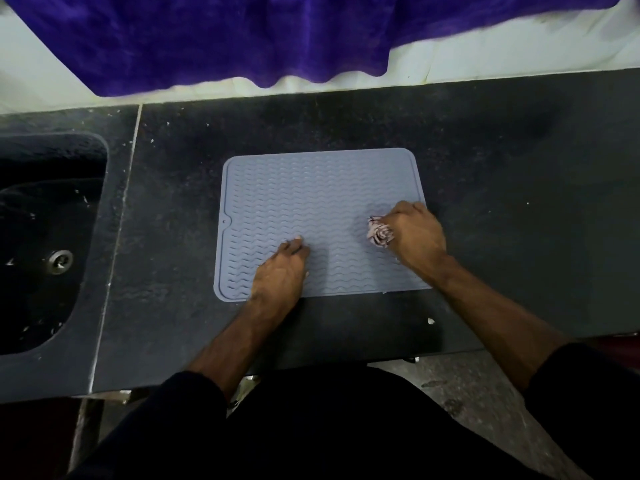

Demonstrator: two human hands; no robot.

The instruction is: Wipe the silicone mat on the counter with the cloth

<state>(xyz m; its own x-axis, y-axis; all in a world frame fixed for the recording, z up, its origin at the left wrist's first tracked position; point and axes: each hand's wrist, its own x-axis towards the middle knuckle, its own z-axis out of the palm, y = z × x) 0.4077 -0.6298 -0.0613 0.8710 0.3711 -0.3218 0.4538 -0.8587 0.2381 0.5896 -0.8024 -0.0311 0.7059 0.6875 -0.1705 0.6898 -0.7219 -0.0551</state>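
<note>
Gripping the bunched cloth point(380, 235) at the silicone mat's point(311, 195) right edge, the right hand point(414, 233) could drag the mat askew on the counter point(519, 161); the left hand point(282, 268) only presses flat, straight-fingered, near its front.

kitchen: dark stone counter point(485, 168), built-in sink point(41, 209) with drain point(60, 261), ridged drying mat point(311, 202).
</note>
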